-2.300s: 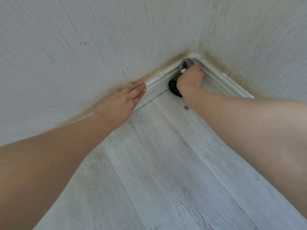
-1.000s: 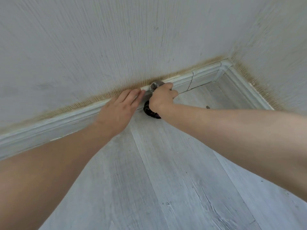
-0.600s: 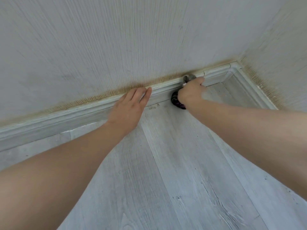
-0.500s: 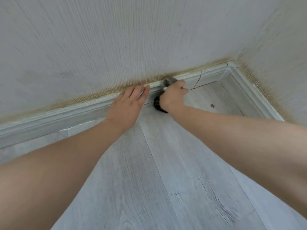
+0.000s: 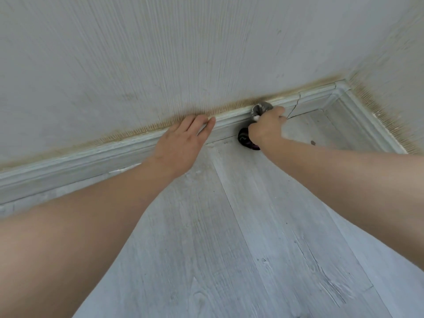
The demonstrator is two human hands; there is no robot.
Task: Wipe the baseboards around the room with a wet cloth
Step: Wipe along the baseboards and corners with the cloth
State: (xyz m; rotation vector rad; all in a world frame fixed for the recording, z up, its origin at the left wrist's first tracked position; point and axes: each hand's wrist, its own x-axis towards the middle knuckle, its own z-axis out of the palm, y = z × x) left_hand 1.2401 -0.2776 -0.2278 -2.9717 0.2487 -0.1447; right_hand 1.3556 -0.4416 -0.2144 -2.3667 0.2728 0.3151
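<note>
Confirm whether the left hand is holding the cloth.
No: the left hand lies flat on the baseboard, while the right hand holds the cloth.

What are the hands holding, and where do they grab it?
The right hand grips a bunched grey cloth round its middle, pressing it on the pale baseboard; a dark end hangs below. The left hand holds nothing; its straight fingers rest on the baseboard.
</note>
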